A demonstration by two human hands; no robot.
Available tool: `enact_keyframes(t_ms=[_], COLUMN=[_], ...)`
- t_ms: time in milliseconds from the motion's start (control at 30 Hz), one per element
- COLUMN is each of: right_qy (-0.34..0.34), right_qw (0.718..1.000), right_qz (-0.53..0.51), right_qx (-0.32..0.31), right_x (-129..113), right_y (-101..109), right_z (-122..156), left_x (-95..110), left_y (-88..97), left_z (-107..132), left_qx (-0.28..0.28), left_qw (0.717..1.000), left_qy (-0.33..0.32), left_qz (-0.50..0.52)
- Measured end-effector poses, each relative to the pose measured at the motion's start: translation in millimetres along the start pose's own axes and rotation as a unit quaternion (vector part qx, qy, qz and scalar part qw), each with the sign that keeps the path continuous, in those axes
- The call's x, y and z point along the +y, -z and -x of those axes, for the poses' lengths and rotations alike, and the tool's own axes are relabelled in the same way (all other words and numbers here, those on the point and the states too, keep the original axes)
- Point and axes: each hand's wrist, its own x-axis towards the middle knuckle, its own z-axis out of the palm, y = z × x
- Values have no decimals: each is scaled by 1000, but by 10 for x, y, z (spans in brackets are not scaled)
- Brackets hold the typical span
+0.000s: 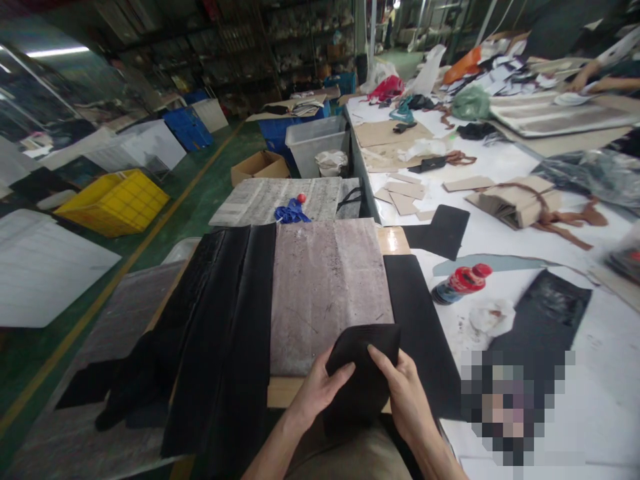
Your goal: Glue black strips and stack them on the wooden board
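Between my two hands is a black sheet of material [367, 380], its upper part bent over and its lower end hanging towards my lap. My left hand [323, 383] grips its left edge, thumb on top. On the right edge, my right hand [400, 373] pinches it the same way, thumb pressed near the middle. Behind the sheet lies a worn greyish-brown board [325, 293]. Long black strips [235, 300] are laid out left of that board, and another black piece [420, 327] lies along its right side.
On the white table [590, 400] at right stand a red-capped bottle [463, 283] and a tied cardboard bundle [520, 200]. A blue cloth [293, 211] lies ahead. Grey [317, 137] and yellow bins [113, 200] stand on the floor. A co-worker's hands [585, 80] show far right.
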Motion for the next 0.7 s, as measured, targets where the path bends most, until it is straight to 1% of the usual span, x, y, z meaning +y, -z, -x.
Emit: enact_keyframes(t_ms=[67, 100, 133, 167, 200, 233, 267, 300, 333, 367, 400, 433, 467, 500, 533, 567, 600, 633, 667, 700], right_qy=[-2, 7, 36, 87, 156, 233, 304, 354, 375, 367, 332, 271, 194, 122, 74, 59, 81, 135, 204, 271], right_qw=[1000, 1000, 998, 990, 973, 943, 905, 870, 854, 860, 886, 919, 950, 969, 978, 979, 974, 961, 938, 910], right_qz=[-4, 15, 51, 104, 169, 236, 293, 330, 345, 339, 315, 281, 244, 211, 192, 192, 211, 242, 278, 310], right_qx=[18, 26, 31, 28, 11, -20, -59, -92, -108, -103, -81, -54, -35, -26, -24, -22, -17, -17, -26, -46], right_x=[57, 93, 129, 163, 190, 208, 215, 209, 193, 168, 140, 113, 92, 82, 83, 95, 116, 142, 169, 195], right_y=[-11, 5, 35, 75, 123, 171, 216, 251, 275, 285, 283, 274, 260, 248, 240, 240, 248, 264, 284, 305], right_z=[8, 8, 6, 2, -3, -8, -14, -21, -31, -43, -57, -71, -85, -95, -101, -100, -94, -83, -69, -54], left_x=[12, 18, 19, 16, 7, -7, -25, -44, -62, -77, -89, -95, -97, -95, -89, -81, -72, -63, -55, -50], left_y=[6, 5, 3, -2, -6, -9, -10, -10, -11, -13, -18, -26, -38, -52, -67, -81, -95, -106, -116, -125], left_z=[6, 17, 30, 45, 59, 71, 78, 82, 81, 78, 74, 70, 66, 64, 64, 64, 65, 65, 64, 61], left_qx=[-35, -41, -37, -26, -7, 15, 37, 55, 68, 71, 68, 62, 58, 56, 54, 53, 49, 37, 25, 18], left_qw=[999, 998, 999, 999, 1000, 1000, 999, 998, 997, 996, 996, 996, 995, 995, 994, 994, 994, 996, 997, 998], left_qy=[28, 29, 24, 17, 15, 17, 23, 29, 35, 44, 54, 65, 76, 86, 94, 97, 94, 87, 76, 63], left_qz=[29, 31, 25, 14, 3, -8, -16, -24, -30, -32, -29, -25, -18, -11, -5, 0, 2, 1, 0, -3])
